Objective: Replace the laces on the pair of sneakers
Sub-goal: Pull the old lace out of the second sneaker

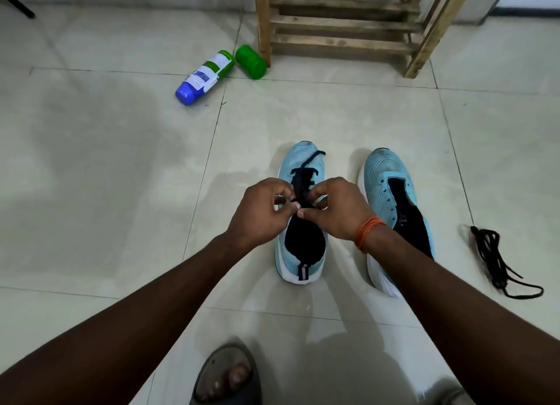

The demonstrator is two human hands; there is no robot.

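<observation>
While my left grip (261,213) and right grip (335,211) pinch the lace (302,176), a slack hold could let it slide out toward twelve o'clock.

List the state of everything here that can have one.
Sneaker on the left: upright, partly laced with a dark lace.
Sneaker on the right: upright, eyelets empty.
Loose lace: bundled on the floor, untouched.
Left hand: pinching the dark lace.
Right hand: pinching the dark lace.
Bottle: lying on its side.
Green cap: off, lying beside the bottle.
</observation>
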